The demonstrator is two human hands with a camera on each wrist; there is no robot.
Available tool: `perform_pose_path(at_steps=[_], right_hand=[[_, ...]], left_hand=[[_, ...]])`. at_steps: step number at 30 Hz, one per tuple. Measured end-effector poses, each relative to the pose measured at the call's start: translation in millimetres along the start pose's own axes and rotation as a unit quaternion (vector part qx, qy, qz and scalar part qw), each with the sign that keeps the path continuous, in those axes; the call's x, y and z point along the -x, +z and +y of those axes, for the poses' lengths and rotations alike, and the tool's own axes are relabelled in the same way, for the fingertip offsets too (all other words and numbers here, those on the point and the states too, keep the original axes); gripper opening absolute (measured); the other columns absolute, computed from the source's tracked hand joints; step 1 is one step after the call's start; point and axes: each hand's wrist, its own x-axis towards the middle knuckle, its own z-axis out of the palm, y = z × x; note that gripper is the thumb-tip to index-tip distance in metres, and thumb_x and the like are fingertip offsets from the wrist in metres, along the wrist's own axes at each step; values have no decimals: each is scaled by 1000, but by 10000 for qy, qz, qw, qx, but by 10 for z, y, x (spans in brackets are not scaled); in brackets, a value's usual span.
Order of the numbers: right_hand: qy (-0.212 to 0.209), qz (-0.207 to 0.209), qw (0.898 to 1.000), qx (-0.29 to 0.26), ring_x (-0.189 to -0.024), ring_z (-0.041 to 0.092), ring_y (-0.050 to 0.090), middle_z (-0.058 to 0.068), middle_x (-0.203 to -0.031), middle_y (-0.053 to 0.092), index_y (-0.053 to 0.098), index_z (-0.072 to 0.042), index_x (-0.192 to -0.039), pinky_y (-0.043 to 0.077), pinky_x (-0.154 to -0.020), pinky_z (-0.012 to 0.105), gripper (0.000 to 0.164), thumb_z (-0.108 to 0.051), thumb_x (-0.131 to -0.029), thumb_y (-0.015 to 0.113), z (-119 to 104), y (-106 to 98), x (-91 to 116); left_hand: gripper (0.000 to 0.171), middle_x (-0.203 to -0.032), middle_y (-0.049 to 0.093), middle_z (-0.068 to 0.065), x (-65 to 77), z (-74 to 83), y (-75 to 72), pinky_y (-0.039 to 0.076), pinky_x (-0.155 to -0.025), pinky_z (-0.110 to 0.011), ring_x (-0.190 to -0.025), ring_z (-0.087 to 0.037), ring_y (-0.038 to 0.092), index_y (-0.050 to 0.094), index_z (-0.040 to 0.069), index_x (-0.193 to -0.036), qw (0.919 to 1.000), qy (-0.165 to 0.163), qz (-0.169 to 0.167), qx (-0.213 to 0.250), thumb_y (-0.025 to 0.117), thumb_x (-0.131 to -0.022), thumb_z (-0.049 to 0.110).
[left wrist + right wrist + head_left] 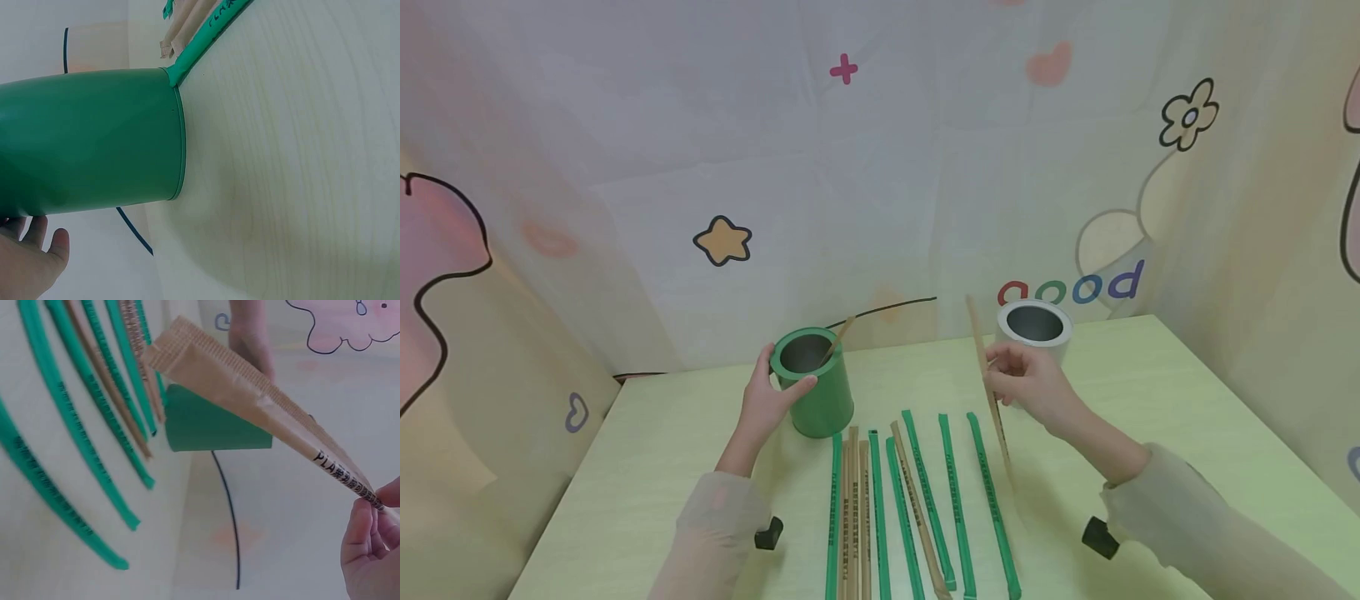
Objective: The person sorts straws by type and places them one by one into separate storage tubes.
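My left hand [763,408] grips the green canister [822,408] at its upper part, thumb on the near side and fingers around the far left. One brown-wrapped straw [841,335] leans inside, its end poking above the rim. My right hand [1033,385] pinches another brown paper-wrapped straw [976,327] between thumb and fingers, holding it up in a steep slant. Printed lettering shows on this wrapper [250,406] in the right wrist view. Just behind the right hand stands a white canister [1062,333], partly hidden by it.
Several green-wrapped straws [951,475] and brown-wrapped straws [853,517] lie in a loose row on the pale wood-grain table [655,467]. One green straw [194,53] ends right at the green canister's base. A printed cloth backdrop [760,125] rises behind the table.
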Motion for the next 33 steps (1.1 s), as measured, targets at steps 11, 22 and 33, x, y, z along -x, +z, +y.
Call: perform_pose_path(at_steps=[11, 22, 33], right_hand=[[-342, 82, 9990, -270, -64, 11, 56, 4, -80, 58, 54, 5, -102, 50, -60, 20, 21, -5, -84, 55, -354, 127, -238], [-463, 494, 9814, -1795, -62, 6, 55, -7, -71, 56, 54, -6, -93, 50, -58, 18, 13, 2, -83, 54, -411, 415, -465], [-895, 1602, 9518, -2459, -56, 5, 52, -5, -69, 52, 51, -4, -85, 48, -54, 17, 13, 7, -79, 53, -473, 771, -762]], left_hand=[[99, -147, 17, -6, -2, 8, -3, 16, -105, -55, -136, -25, 14, 7, 20, -143, 10000, -12, 32, 15, 65, -70, 55], [99, -148, 17, -7, -13, -20, 0, 16, -106, -54, -136, -25, 13, 8, 19, -143, 10000, 12, 54, 18, 65, -70, 55], [99, -147, 17, -9, -13, -22, -2, 15, -106, -55, -136, -27, 14, 9, 17, -143, 9999, -18, 88, 49, 67, -70, 52]])
